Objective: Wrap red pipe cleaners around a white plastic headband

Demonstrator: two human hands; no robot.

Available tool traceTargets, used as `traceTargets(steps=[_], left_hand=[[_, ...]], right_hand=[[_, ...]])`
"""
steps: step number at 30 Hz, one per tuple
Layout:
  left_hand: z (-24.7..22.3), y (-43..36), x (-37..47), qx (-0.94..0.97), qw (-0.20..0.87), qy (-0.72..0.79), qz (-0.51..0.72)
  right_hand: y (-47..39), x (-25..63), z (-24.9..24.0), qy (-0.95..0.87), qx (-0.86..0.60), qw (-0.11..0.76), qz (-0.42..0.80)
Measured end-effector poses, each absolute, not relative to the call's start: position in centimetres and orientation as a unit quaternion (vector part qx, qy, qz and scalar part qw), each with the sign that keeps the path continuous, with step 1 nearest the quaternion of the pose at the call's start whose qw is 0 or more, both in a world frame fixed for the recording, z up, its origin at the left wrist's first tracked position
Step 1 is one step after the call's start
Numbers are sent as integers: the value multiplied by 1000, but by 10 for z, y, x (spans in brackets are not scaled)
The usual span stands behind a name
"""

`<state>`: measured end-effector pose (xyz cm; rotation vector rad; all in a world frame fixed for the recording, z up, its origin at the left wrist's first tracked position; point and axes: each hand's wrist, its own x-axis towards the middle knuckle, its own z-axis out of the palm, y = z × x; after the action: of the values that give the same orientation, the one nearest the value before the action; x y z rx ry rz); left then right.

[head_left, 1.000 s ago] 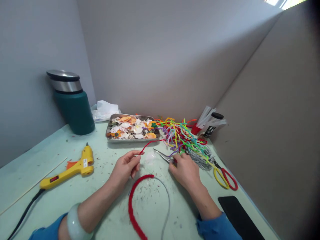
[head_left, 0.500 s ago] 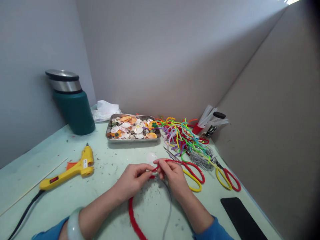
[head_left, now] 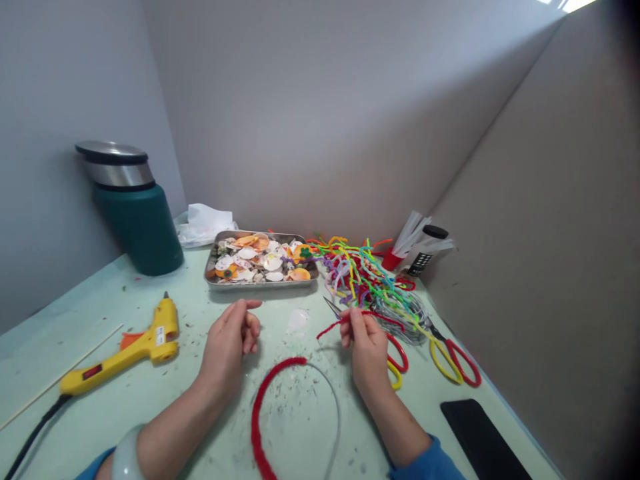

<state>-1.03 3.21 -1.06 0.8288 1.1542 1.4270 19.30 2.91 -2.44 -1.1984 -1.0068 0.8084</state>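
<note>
Between my forearms a thin hoop (head_left: 257, 417) lies on the table, its left half wrapped in fuzzy red and its right half bare grey. My right hand (head_left: 367, 340) pinches a short red pipe cleaner (head_left: 327, 329), whose free end points left above the table. Partly behind that hand are scissors (head_left: 399, 353) with red and yellow handles. My left hand (head_left: 231, 337) is raised left of the hoop, holding nothing, its index finger stretched out and the other fingers loosely curled. A small clear piece (head_left: 299, 320) lies on the table between the hands.
A yellow glue gun (head_left: 163, 333) and thin stick (head_left: 65, 373) lie left, below a green bottle (head_left: 143, 227). A shell tray (head_left: 260, 287) and colourful pipe cleaners (head_left: 370, 273) are at the back. Second scissors (head_left: 455, 360) and a black phone-like object (head_left: 483, 437) lie right.
My left hand has let go of the red pipe cleaner and moved left, its fingers opening. My right hand has shifted slightly right with the pipe cleaner. The hoop now shows fully between them.
</note>
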Motion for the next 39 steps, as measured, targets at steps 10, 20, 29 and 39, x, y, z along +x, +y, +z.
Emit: traceTargets(steps=[10,20,29,39], left_hand=[[-6,25,0,554,478,501,463],[-5,18,4,693,429,461,351],[-11,19,5,704,411,491,308],[-4,19,7,659,510,446,327]], right_hand=[[18,173,-25,-505,-456,566,466],[13,164,-27,-522,-460,531,483],[12,163,-26,-531,-453,536,474],[21,170,-26,-491,-470,529,508]])
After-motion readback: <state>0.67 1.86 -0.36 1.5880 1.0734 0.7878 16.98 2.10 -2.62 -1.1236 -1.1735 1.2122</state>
